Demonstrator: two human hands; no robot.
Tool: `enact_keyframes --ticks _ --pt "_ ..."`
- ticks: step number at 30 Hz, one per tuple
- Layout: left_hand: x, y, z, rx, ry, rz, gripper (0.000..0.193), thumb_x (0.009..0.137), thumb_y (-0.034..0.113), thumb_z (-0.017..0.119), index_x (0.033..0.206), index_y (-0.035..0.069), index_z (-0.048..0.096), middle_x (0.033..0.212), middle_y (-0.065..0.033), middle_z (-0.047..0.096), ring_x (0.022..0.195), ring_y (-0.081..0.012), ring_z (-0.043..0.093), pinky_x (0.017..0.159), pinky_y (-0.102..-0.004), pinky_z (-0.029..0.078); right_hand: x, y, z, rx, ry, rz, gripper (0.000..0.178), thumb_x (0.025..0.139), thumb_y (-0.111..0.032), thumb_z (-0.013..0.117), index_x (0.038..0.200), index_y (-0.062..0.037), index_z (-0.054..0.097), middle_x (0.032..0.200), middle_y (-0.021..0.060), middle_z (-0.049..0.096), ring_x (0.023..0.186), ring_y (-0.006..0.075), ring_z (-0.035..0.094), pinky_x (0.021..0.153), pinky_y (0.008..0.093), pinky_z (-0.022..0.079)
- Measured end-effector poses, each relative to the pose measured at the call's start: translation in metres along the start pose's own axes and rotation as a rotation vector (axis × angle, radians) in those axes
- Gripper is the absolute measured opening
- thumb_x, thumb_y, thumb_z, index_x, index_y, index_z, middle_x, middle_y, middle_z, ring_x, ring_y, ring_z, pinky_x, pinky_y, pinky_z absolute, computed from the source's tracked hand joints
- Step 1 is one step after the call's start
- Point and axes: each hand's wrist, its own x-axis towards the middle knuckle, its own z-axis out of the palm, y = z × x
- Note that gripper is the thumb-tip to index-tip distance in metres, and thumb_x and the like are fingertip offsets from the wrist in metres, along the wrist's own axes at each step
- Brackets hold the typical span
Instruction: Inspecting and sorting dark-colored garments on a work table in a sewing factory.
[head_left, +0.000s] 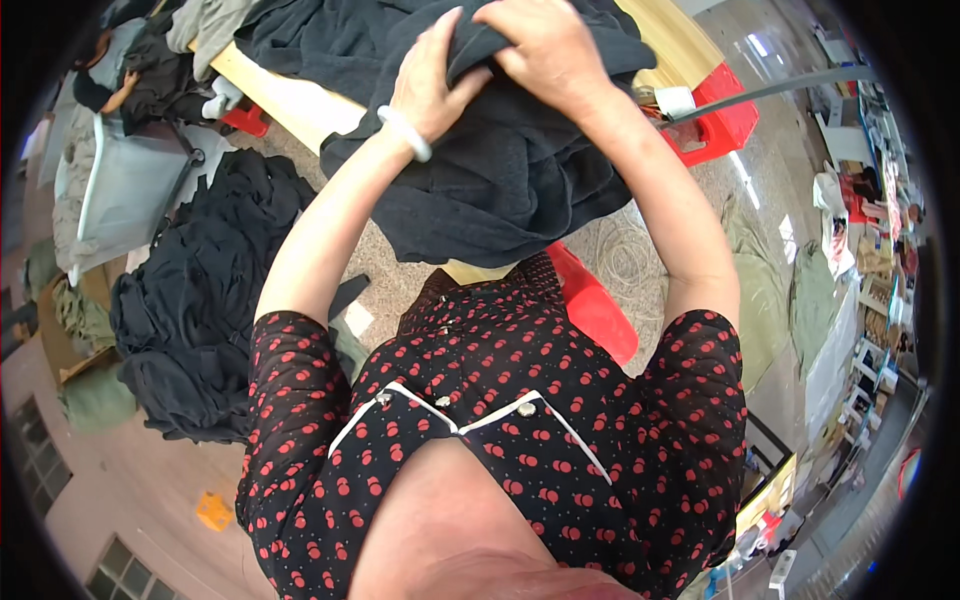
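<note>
A large piece of thick black cloth (490, 180) lies bunched over a pale wooden table and hangs down over my lap. At its far part, my left hand (432, 85), with a white bangle at the wrist, has a fold between thumb and fingers. Close on its right, my right hand (550, 55) grips the same cloth from above, thumb toward the left hand; its outline is slightly blurred. Some fingertips are hidden in the folds. Whether the cloth is a finished garment I cannot tell.
The table's wooden edge (285, 105) runs at the upper left. A heap of black cloth (210, 290) lies on the floor to my left, beside a pale tub (130, 205). Red plastic stools (595, 305) stand near me. Another person (110, 85) is at the far left.
</note>
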Motion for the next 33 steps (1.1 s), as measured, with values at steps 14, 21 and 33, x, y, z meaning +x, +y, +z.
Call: enact_keyframes --ticks 14,21,33 --pt "-0.014 0.038 0.044 0.513 -0.335 0.428 0.054 0.066 0.005 0.053 0.119 0.012 0.045 0.124 -0.0189 0.038 0.117 -0.0332 0.036 0.092 -0.0441 0.032 -0.208 0.021 0.083 0.235 -0.457 1.161 0.028 0.071 -0.021 0.056 0.089 0.0000 0.061 0.087 0.0198 0.061 0.084 0.0310 0.059 0.074 0.0366 0.046" --pt "0.015 0.053 0.078 0.447 -0.292 -0.035 0.067 0.064 0.048 0.067 0.102 -0.003 0.045 0.080 -0.0138 0.059 0.076 -0.0275 0.057 0.071 -0.0339 0.045 -0.213 0.009 0.092 0.619 -0.592 1.306 0.027 0.069 -0.019 0.057 0.080 0.0045 0.062 0.077 0.0172 0.063 0.073 0.0248 0.061 0.070 0.0327 0.047" --pt "0.001 0.054 0.086 0.326 -0.298 0.043 0.010 0.069 0.018 0.060 0.077 0.012 0.063 0.088 -0.0115 0.048 0.081 -0.0261 0.051 0.067 -0.0339 0.047 -0.128 0.015 -0.067 1.306 0.800 1.054 0.011 0.086 -0.009 0.050 0.092 -0.0007 0.054 0.088 0.0076 0.062 0.071 0.0136 0.060 0.066 0.0255 0.049"
